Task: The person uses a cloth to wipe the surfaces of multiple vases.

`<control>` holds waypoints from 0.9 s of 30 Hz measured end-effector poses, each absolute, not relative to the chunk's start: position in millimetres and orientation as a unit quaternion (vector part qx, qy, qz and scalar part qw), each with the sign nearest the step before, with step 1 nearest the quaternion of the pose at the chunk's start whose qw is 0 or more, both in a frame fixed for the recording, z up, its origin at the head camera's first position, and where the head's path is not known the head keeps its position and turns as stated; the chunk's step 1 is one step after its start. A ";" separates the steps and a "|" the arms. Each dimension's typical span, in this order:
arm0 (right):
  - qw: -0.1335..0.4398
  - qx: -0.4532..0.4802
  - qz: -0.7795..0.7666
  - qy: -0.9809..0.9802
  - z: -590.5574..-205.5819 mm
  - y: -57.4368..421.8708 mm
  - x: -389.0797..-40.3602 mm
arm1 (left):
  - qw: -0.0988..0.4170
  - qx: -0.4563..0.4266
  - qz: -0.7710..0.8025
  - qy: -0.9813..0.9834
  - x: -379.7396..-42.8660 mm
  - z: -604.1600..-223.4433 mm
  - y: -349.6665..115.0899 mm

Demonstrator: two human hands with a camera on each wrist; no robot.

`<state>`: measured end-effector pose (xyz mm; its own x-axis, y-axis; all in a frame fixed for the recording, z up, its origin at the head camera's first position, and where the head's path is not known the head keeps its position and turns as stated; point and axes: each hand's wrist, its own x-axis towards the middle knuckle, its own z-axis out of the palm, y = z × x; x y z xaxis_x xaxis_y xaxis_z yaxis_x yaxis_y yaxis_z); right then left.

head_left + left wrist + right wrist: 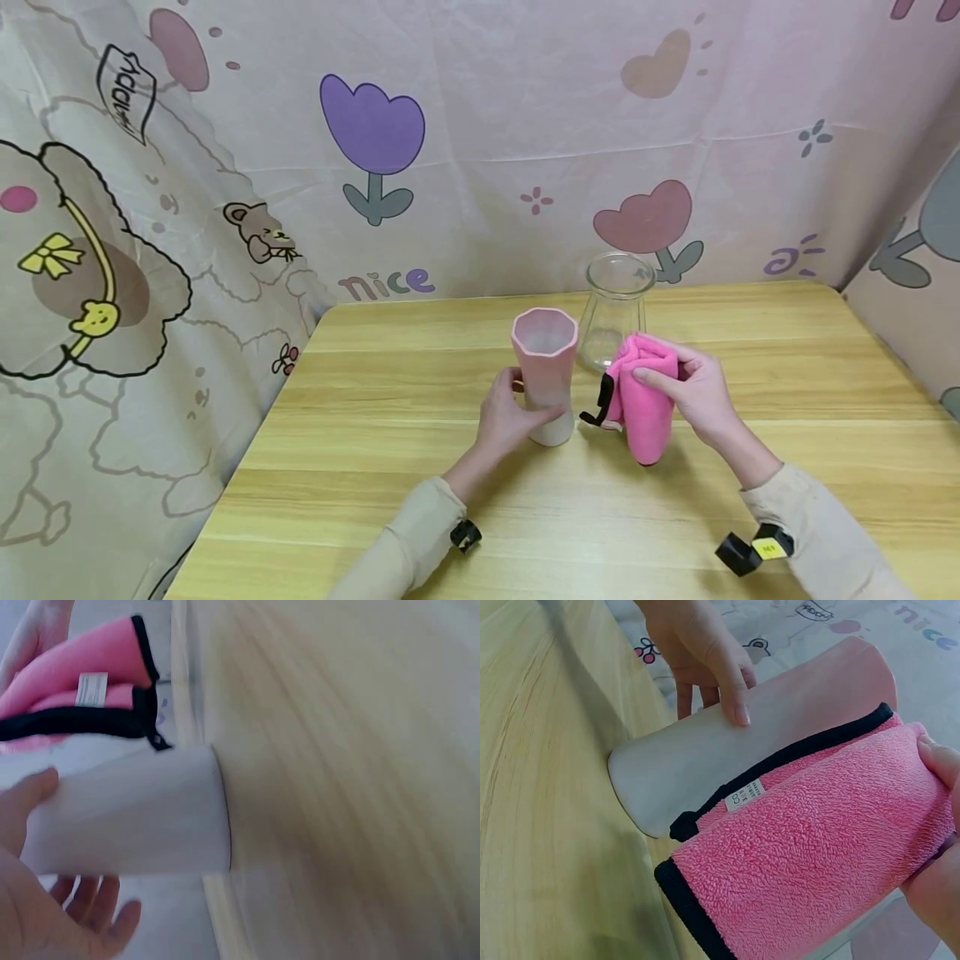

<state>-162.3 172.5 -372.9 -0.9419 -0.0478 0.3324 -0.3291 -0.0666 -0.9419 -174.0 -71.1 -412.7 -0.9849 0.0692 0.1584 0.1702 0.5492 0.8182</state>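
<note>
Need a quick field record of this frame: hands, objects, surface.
left hand: grips the pink vase low on its side
right hand: holds a folded pink cloth with black trim, beside the vase
pink vase: upright on the wooden table, open mouth up
glass vase: clear, upright behind the cloth, untouched
cloth label: small white tag near the trim
backdrop: printed cartoon fabric

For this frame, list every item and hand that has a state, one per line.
pink vase: upright on the table, held low down by the left hand, mouth open.
pink cloth: folded, hanging from the right hand beside the vase.
glass flask: upright behind them, untouched, looks empty.
left hand: fingers curled round the vase.
right hand: grips the cloth.
</note>
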 end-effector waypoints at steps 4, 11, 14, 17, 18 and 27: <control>0.094 0.140 0.713 -0.680 -373.8 172.7 -161.5 | -0.015 -0.126 -0.526 -0.841 -183.5 -411.9 -84.8; 0.088 0.138 0.705 -0.690 -376.3 174.2 -161.2 | -0.141 -0.211 -0.585 -0.770 -192.4 -389.9 -107.2; 0.082 0.138 0.706 -0.690 -376.9 174.6 -161.2 | -0.176 -0.224 -0.589 -0.756 -197.9 -387.9 -113.5; 0.077 0.138 0.705 -0.691 -377.2 174.4 -161.1 | -0.211 -0.223 -0.596 -0.742 -203.5 -389.0 -117.7; 0.075 0.137 0.705 -0.692 -377.3 174.2 -160.9 | -0.220 -0.226 -0.597 -0.738 -205.1 -389.5 -118.5; 0.066 0.129 0.673 -0.725 -376.0 168.9 -162.1 | -0.205 -0.245 -0.586 -0.745 -203.6 -394.1 -120.0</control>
